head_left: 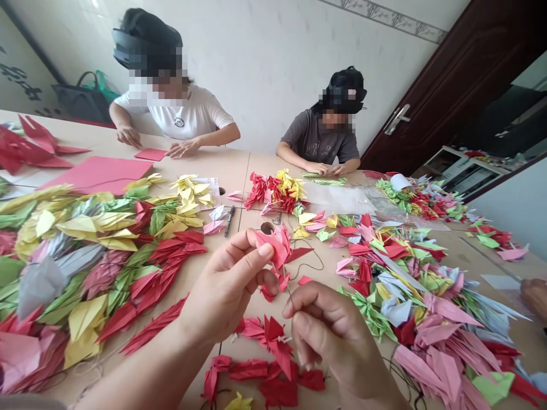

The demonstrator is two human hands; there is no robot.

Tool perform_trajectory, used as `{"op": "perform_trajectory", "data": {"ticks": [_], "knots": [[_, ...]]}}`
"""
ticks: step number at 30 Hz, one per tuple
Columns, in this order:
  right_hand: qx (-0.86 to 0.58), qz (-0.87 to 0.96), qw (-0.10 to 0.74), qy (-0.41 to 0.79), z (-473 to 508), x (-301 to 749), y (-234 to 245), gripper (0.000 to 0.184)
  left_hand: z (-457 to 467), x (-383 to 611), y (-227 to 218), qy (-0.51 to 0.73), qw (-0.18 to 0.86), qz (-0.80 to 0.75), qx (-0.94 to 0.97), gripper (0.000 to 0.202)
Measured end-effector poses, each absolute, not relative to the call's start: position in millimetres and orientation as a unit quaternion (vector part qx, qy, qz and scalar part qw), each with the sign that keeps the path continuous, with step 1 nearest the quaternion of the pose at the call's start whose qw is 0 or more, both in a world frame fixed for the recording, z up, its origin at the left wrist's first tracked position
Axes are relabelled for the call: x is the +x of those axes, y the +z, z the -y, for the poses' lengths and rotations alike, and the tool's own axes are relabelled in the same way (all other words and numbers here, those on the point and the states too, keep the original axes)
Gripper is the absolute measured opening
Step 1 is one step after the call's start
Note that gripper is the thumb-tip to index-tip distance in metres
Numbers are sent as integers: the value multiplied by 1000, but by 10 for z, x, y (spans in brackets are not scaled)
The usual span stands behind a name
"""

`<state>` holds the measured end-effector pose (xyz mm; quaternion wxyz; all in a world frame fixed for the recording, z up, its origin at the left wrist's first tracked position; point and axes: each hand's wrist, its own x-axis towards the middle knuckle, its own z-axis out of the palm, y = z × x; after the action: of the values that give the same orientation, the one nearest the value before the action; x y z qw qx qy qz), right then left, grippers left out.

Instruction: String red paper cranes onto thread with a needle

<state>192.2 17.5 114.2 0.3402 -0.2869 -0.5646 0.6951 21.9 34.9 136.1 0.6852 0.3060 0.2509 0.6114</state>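
A pale tabletop (222,171) is stretching across the room before a white wall, its sections meeting at visible seams. Inspecting left to right: one large pink sheet (98,173) is lying beside a mixed heap of folded paper cranes (98,256), too many to count. One co-worker (171,108) is sitting at the far edge, both hands at a small pink square (149,154). One black pen (229,221) is lying near the centre seam.

The left hand (228,287) is pinching a pink paper crane (273,245) between thumb and fingers, above the table's middle. The right hand (329,330) is closed on a thin needle (287,290), its tip at the crane, and a dark thread (310,265) is trailing beside it. Red cranes (265,364) are lying below both hands - a gap is separating them.

A second co-worker (325,125) is sitting further right, near a dark wooden door (470,85). A second crane heap (419,296) is filling the right side, and another person's hand (533,296) is entering at the right edge.
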Motion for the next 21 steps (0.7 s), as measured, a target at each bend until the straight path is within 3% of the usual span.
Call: {"op": "perform_trajectory", "data": {"ticks": [21], "knots": [[-253, 559, 354, 706, -206, 1944, 1168, 18, -323, 214, 1323, 606, 692, -245, 308, 12]]}}
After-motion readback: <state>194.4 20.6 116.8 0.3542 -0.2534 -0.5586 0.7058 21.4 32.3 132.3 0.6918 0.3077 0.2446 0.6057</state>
